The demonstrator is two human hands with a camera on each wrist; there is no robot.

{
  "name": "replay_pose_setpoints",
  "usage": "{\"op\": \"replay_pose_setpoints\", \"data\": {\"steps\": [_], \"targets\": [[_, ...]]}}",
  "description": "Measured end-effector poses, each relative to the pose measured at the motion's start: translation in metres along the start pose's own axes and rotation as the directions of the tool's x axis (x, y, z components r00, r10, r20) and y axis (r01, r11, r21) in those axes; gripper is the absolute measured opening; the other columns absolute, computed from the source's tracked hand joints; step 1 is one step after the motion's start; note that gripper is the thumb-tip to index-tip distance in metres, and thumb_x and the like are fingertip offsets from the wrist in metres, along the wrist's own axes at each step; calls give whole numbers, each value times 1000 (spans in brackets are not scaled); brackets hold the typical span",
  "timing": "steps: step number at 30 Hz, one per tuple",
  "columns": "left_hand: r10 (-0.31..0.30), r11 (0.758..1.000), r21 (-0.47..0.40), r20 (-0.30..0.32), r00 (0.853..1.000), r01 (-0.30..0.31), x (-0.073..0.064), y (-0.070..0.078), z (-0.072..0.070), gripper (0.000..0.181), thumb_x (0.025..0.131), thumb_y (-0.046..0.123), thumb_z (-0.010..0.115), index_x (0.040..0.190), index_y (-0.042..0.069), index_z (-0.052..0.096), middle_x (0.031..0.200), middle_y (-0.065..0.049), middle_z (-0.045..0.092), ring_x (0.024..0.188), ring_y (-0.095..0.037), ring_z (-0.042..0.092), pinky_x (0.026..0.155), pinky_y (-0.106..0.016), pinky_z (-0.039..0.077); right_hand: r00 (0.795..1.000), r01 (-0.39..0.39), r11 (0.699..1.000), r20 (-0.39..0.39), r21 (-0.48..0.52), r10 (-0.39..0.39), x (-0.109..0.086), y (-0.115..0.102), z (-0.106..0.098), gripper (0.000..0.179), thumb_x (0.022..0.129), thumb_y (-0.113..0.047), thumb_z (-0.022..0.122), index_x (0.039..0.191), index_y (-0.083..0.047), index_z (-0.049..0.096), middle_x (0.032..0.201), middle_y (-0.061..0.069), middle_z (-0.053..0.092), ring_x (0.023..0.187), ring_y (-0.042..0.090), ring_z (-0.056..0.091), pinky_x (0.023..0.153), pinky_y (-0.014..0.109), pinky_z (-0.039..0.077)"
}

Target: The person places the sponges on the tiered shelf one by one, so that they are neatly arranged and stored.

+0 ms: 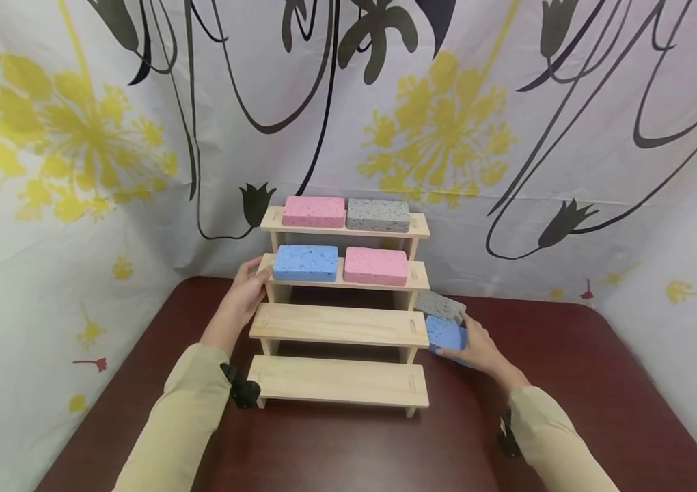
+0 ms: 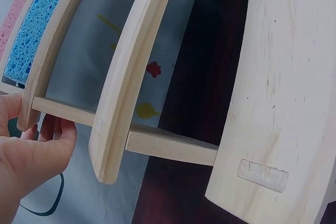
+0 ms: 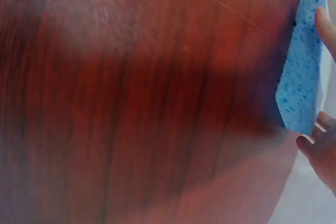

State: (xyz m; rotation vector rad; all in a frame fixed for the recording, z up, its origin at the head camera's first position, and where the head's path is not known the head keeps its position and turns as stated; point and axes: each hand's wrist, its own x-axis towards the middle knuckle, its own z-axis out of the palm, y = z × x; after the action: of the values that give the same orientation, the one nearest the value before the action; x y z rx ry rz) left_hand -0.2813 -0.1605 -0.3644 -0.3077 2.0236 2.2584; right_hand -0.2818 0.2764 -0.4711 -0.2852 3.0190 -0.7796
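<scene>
A stepped wooden rack (image 1: 342,324) stands on the table. My left hand (image 1: 245,294) holds the left end of its second shelf from the top, with the fingers (image 2: 65,135) curled around the wood in the left wrist view. To the right of the rack, my right hand (image 1: 479,345) grips a blue sponge (image 1: 445,333), thumb and fingers at opposite ends of the sponge (image 3: 300,72). Just behind it is a grey sponge (image 1: 437,305), partly hidden by the rack and the blue one.
On the top shelf lie a pink sponge (image 1: 313,212) and a grey sponge (image 1: 378,215). The shelf below bears a blue sponge (image 1: 305,262) and a pink sponge (image 1: 376,266). A patterned cloth (image 1: 299,157) hangs behind the dark red table (image 1: 348,451).
</scene>
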Motion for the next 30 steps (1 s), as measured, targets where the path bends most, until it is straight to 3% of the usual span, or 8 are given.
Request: {"op": "replay_pose_setpoints", "data": {"steps": [9,13,22,30], "targets": [[1,1000,-11,-1,1000,-1,1,-4,-1,58,97,15,39,146,11,7,149,-19,15,137,-26,26,117,-36,17,999,-10,1000,-30,24,11,-5,4,9,107,68,-39,78,139,12,15,132,36,35,115,48,40,92,59,39],[7,1000,27,-6,1000,-6,1,-3,-2,58,97,17,39,146,12,8,149,-18,16,137,-25,27,116,-35,20,1000,-19,1000,-10,24,20,-6,7,5,106,68,-39,78,140,9,17,129,35,39,112,45,44,89,56,42],[0,1000,31,-15,1000,0,1,0,-2,58,98,19,39,146,13,8,149,-18,16,137,-26,25,117,-39,17,1000,-21,1000,12,-17,21,-14,13,-19,91,68,-48,75,131,6,39,122,34,43,103,40,46,81,52,45],[-6,1000,4,4,1000,6,0,0,-1,60,98,17,39,147,13,5,151,-18,12,139,-25,22,117,-36,15,999,34,999,-37,6,-34,-30,8,-49,82,71,-47,73,126,6,43,120,30,47,101,36,48,81,50,46]]}}
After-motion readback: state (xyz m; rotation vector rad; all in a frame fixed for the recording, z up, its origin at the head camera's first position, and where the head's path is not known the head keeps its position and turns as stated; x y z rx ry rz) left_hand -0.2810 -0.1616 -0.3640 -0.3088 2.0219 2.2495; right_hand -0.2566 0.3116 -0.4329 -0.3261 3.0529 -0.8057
